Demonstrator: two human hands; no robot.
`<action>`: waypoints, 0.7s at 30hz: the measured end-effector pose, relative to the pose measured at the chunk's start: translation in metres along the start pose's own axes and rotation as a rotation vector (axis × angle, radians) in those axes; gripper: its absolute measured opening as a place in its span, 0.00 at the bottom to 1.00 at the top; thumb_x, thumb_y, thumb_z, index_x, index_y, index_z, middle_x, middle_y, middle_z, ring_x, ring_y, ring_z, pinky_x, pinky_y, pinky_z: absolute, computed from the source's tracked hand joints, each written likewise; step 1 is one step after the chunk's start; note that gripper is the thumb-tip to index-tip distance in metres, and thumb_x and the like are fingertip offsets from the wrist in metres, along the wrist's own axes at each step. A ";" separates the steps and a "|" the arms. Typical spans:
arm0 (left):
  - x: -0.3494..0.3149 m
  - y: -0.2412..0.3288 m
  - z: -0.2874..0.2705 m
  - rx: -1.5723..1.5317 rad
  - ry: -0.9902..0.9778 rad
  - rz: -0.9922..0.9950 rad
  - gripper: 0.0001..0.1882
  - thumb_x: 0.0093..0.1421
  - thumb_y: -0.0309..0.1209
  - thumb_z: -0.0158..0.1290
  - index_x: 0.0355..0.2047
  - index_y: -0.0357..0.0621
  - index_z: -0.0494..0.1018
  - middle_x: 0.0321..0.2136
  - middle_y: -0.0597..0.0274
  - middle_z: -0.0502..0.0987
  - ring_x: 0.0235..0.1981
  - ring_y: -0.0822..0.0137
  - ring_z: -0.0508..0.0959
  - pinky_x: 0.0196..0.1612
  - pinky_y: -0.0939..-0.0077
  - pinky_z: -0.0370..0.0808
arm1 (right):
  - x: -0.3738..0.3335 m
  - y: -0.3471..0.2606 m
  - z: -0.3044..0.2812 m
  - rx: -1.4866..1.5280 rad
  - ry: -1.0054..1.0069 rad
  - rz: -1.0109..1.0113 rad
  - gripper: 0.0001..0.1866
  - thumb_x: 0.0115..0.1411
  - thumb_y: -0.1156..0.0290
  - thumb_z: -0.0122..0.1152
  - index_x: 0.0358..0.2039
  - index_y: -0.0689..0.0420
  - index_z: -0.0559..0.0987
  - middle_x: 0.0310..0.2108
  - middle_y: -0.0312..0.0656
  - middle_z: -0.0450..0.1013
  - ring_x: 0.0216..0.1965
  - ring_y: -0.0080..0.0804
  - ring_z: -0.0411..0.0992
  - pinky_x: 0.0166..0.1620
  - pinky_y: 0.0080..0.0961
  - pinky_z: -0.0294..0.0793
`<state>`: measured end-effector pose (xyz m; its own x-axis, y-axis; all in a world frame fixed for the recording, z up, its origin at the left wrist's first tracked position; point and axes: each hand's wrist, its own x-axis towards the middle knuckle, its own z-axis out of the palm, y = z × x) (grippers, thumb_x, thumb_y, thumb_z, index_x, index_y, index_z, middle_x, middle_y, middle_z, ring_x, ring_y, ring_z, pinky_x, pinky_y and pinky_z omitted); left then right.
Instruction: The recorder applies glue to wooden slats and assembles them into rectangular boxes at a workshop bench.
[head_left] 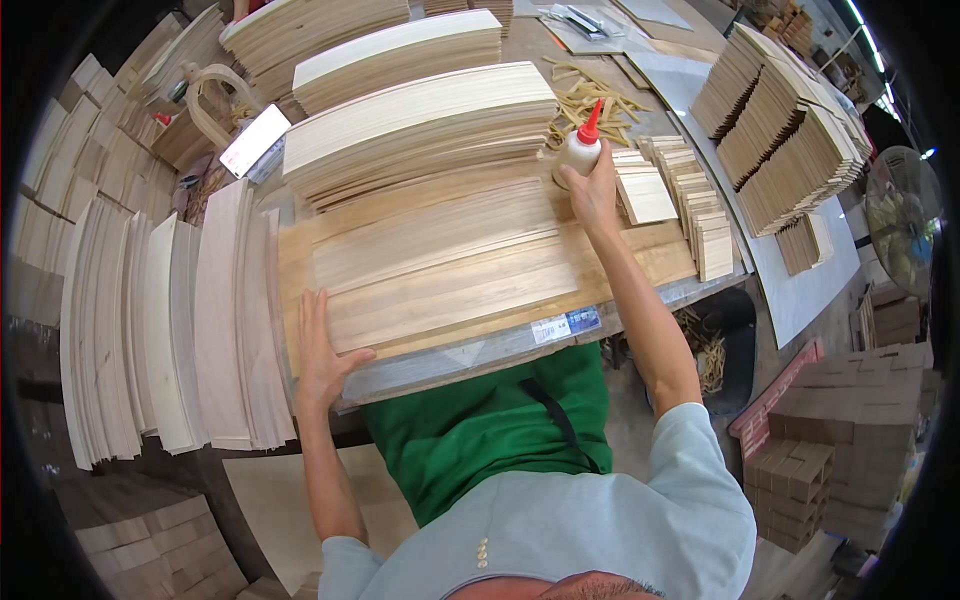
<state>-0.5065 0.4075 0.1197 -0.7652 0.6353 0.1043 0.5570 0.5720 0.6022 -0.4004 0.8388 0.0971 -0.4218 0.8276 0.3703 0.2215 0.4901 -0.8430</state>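
My right hand [592,192] is wrapped round a white glue bottle [579,152] with a red nozzle, held upright at the right end of the board stacks. Flat on the workbench in front of me lie two thin wooden boards [450,270], side by side with their long edges together. My left hand [322,350] rests at their near left corner, fingers stretched and thumb spread, holding nothing. Just right of the bottle sit small wooden pieces [650,195] in a short stack. Whether the bottle's base touches the bench, I cannot tell.
Tall stacks of long boards [420,125] stand behind the two boards. More boards [235,320] stand in bundles at the left. Loose wooden strips [600,95] lie in a heap beyond the bottle. A fan [900,205] and stacked panels [780,125] are at the right.
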 end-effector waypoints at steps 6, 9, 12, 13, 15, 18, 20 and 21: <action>-0.033 0.026 0.014 -0.129 0.160 0.063 0.41 0.48 0.33 0.63 0.61 0.38 0.58 0.61 0.45 0.58 0.64 0.49 0.55 0.65 0.61 0.52 | 0.000 -0.009 0.019 0.008 0.108 0.034 0.34 0.43 0.73 0.65 0.52 0.65 0.65 0.46 0.56 0.69 0.49 0.48 0.67 0.53 0.37 0.64; -0.032 0.051 0.028 -0.154 0.155 0.168 0.35 0.51 0.31 0.62 0.59 0.38 0.61 0.58 0.47 0.63 0.61 0.50 0.60 0.63 0.61 0.57 | -0.002 -0.009 0.007 0.080 0.096 0.111 0.29 0.43 0.72 0.65 0.48 0.63 0.68 0.43 0.52 0.71 0.45 0.45 0.70 0.49 0.35 0.67; -0.027 0.067 0.030 -0.254 0.141 0.220 0.34 0.51 0.28 0.61 0.58 0.38 0.63 0.57 0.49 0.66 0.60 0.53 0.63 0.62 0.63 0.59 | -0.015 -0.024 -0.005 0.180 0.047 0.120 0.31 0.45 0.70 0.66 0.50 0.60 0.69 0.42 0.45 0.72 0.43 0.39 0.71 0.46 0.33 0.69; -0.029 0.072 0.029 -0.302 0.123 0.201 0.34 0.51 0.26 0.60 0.58 0.38 0.63 0.57 0.51 0.66 0.60 0.57 0.64 0.62 0.64 0.58 | -0.027 -0.033 -0.007 0.299 0.003 0.088 0.31 0.46 0.69 0.67 0.51 0.60 0.69 0.43 0.44 0.72 0.43 0.38 0.71 0.46 0.33 0.69; -0.017 0.088 0.030 -0.451 0.089 0.154 0.35 0.51 0.26 0.61 0.59 0.38 0.62 0.57 0.52 0.66 0.59 0.57 0.64 0.62 0.64 0.59 | -0.053 -0.068 -0.020 0.328 -0.258 0.055 0.31 0.47 0.68 0.66 0.53 0.59 0.68 0.44 0.44 0.71 0.44 0.37 0.71 0.47 0.33 0.69; 0.005 0.112 0.052 -0.920 0.016 0.129 0.37 0.51 0.25 0.61 0.61 0.40 0.59 0.55 0.56 0.68 0.57 0.62 0.67 0.57 0.66 0.66 | -0.102 -0.127 -0.042 0.246 -0.785 -0.046 0.33 0.49 0.68 0.66 0.56 0.57 0.66 0.47 0.45 0.69 0.46 0.36 0.70 0.50 0.32 0.69; 0.014 0.125 0.074 -1.363 -0.179 -0.053 0.39 0.50 0.28 0.63 0.60 0.40 0.58 0.50 0.55 0.70 0.49 0.67 0.72 0.50 0.73 0.71 | -0.115 -0.134 -0.046 0.171 -0.893 -0.219 0.35 0.49 0.68 0.67 0.58 0.57 0.65 0.47 0.44 0.68 0.47 0.34 0.69 0.50 0.31 0.69; 0.015 0.124 0.079 -1.351 -0.147 -0.054 0.39 0.50 0.28 0.63 0.60 0.40 0.58 0.50 0.55 0.70 0.49 0.67 0.72 0.50 0.73 0.71 | -0.121 -0.135 -0.043 0.097 -0.991 -0.387 0.37 0.48 0.69 0.68 0.59 0.57 0.64 0.47 0.44 0.68 0.48 0.33 0.69 0.51 0.30 0.69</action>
<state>-0.4238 0.5285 0.1335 -0.6875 0.7258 0.0229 -0.2855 -0.2991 0.9105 -0.3416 0.6842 0.1832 -0.9847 0.0072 0.1744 -0.1336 0.6119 -0.7796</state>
